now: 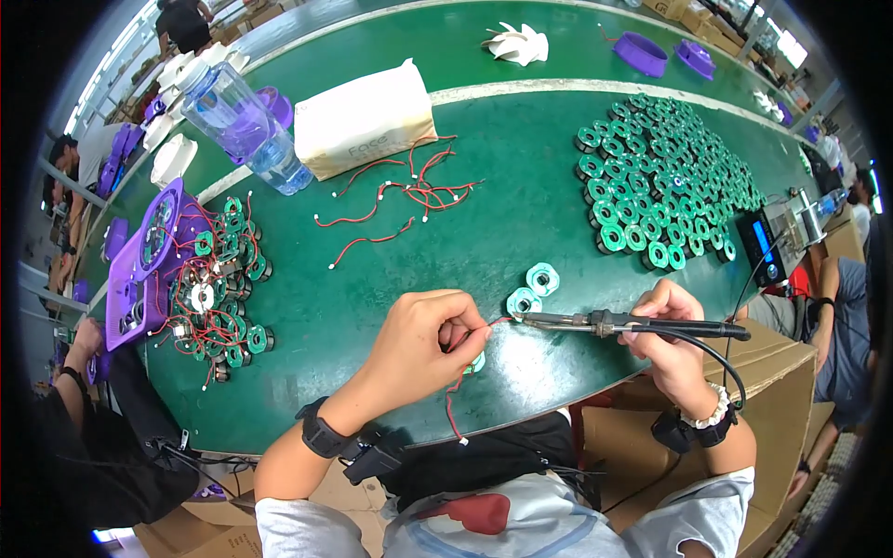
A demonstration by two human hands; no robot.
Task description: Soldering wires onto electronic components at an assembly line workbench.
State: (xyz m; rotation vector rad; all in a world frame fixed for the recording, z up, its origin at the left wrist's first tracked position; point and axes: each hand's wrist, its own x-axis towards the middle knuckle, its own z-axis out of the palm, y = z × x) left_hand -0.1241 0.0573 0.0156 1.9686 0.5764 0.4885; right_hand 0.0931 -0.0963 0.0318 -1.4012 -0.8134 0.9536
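Note:
My left hand [419, 339] is closed in a pinch on a thin red wire [452, 409], whose white-plugged end hangs near the table's front edge. A green ring-shaped part [478, 363] shows partly behind those fingers. In my right hand [672, 349] is a soldering iron [605, 323], held level with its tip pointing left. That tip lies close to the wire's upper end and the lower edge of a green ring-shaped part [523, 303]; whether they touch I cannot tell. A second green ring [542, 278] sits against it, just beyond.
Several loose red wires [428, 191] lie by a white box [365, 119] and a water bottle [244, 126]. Wired rings [223, 298] and purple baskets [139, 270] are at left. Many green rings [660, 177] and a soldering station [765, 244] stand right. People sit at both sides.

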